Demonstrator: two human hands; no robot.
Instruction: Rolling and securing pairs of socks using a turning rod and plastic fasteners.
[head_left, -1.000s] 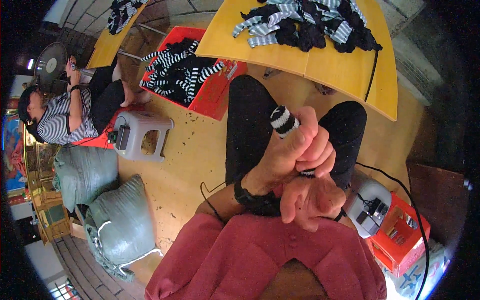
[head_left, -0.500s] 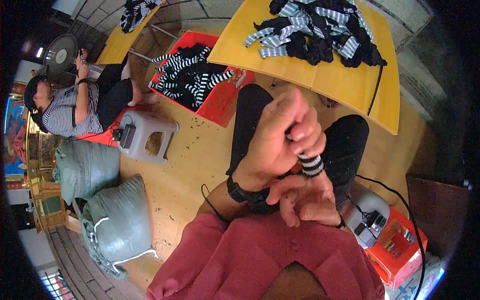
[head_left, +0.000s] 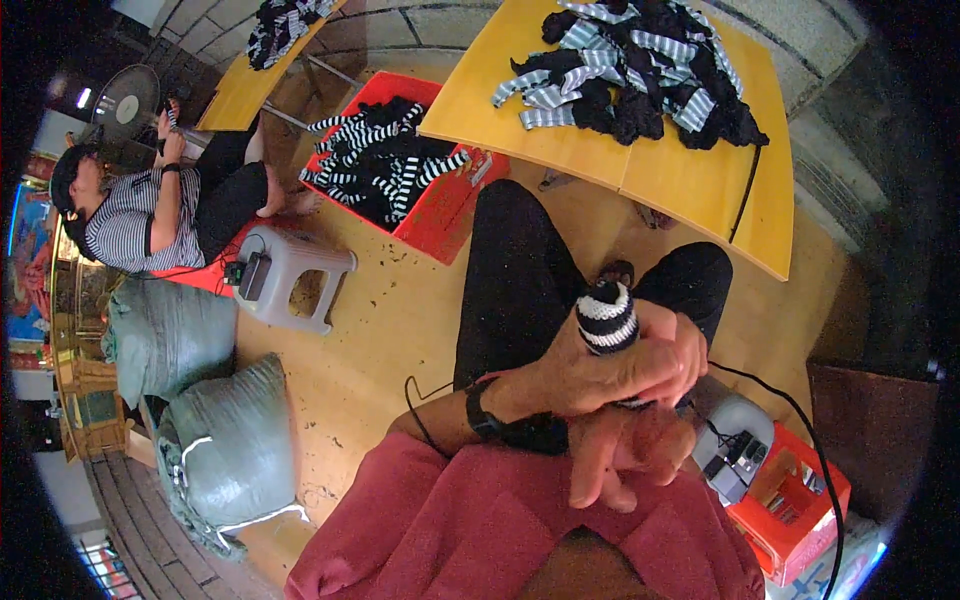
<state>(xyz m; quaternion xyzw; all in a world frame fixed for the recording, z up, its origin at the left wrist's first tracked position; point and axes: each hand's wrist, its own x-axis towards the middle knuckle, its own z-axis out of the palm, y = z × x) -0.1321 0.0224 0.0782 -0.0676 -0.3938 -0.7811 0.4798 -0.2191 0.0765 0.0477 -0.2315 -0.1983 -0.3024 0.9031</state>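
My left hand, with a dark band at its wrist, is closed around a black-and-white striped knit piece. The rounded end of the knit sticks up above the thumb side of the fist. My right hand lies just below and against the left one, its visible fingers loosely stretched and apart. A sliver of striped knit shows between the two hands. Whether a finger of the right hand is inside the piece is hidden. Both hands are above my lap.
Ahead, a yellow table bears a pile of black and grey-striped knits. A red crate holds striped knits. Left are a grey stool, green sacks and a seated person. A red basket stands right.
My left fist has come down and turned over, close onto the right hand. The knit's rounded end now shows on top of the fist; before, a striped band showed below it.
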